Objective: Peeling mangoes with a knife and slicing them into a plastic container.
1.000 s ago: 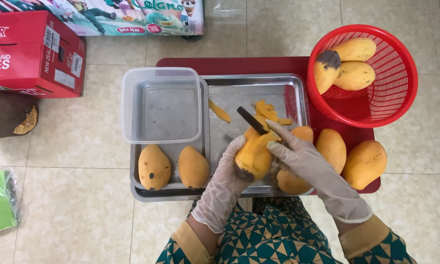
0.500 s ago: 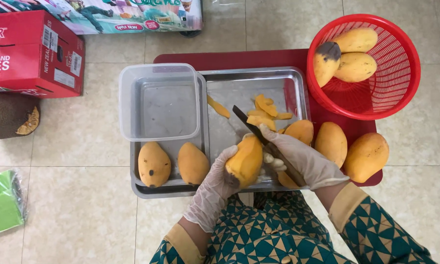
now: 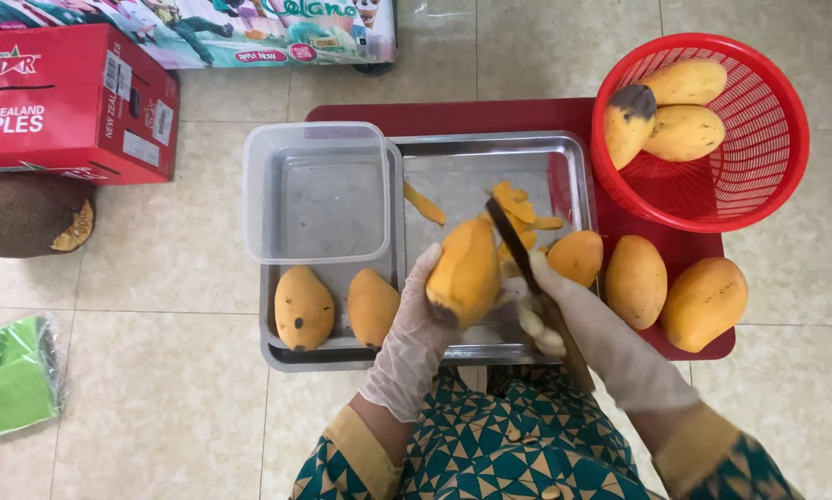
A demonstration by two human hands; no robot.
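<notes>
Your left hand point(image 3: 422, 319), in a thin pale glove, is wrapped around a mango point(image 3: 465, 270) just below the middle of the frame, held over the near edge of the metal tray point(image 3: 453, 176). The mango is deep orange-yellow, smooth, standing nearly upright with its pointed end up and a dark patch at its lower end by your palm. Your right hand point(image 3: 573, 319), gloved too, is closed on a knife point(image 3: 527, 268) whose dark blade lies along the mango's right side, tip pointing toward the top of the frame. Count the rest: two mangoes point(image 3: 303, 306) lie side by side in the tray's lower left, three more point(image 3: 635, 281) sit in a row on the dark red board point(image 3: 453, 116) at the right, and three point(image 3: 684, 131) rest in the red basket point(image 3: 777, 157) at the upper right, one of them with a blackened end. Several orange peel strips point(image 3: 518, 208) are scattered in the tray beyond the blade. One clear plastic tub point(image 3: 316, 193) sits on the tray's upper left part. On the tiled floor point(image 3: 157, 389) at the left are one red cardboard box point(image 3: 69, 102) and one green packet point(image 3: 13, 375).
</notes>
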